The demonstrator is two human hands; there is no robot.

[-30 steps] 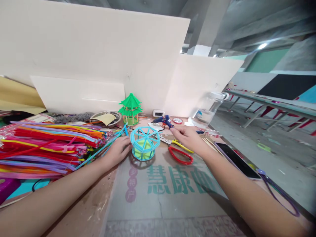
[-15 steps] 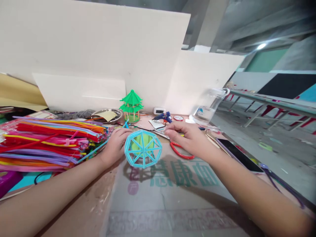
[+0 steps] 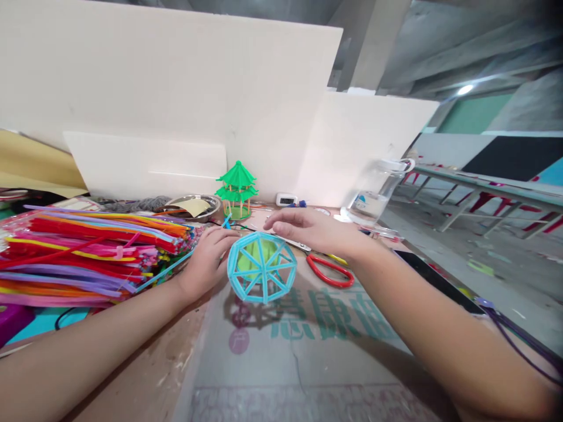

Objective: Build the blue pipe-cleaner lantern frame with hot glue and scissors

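On the printed cardboard mat, left hand grips the tilted light-blue pipe-cleaner wheel frame by its edge. Right hand hovers just behind it, fingers loosely extended, holding nothing. Red-handled scissors lie nearby.

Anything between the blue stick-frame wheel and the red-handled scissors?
Head view: only bare printed cardboard separates the blue stick-frame wheel and red-handled scissors; the right hand hovers behind that gap.

Both bare forearms are stretched forward from the lower corners and angled toward the middle. The left hand is held low, fingers curled inward in a loose grasp. The right hand is raised a little higher — palm down, fingers extended leftward and slightly spread.
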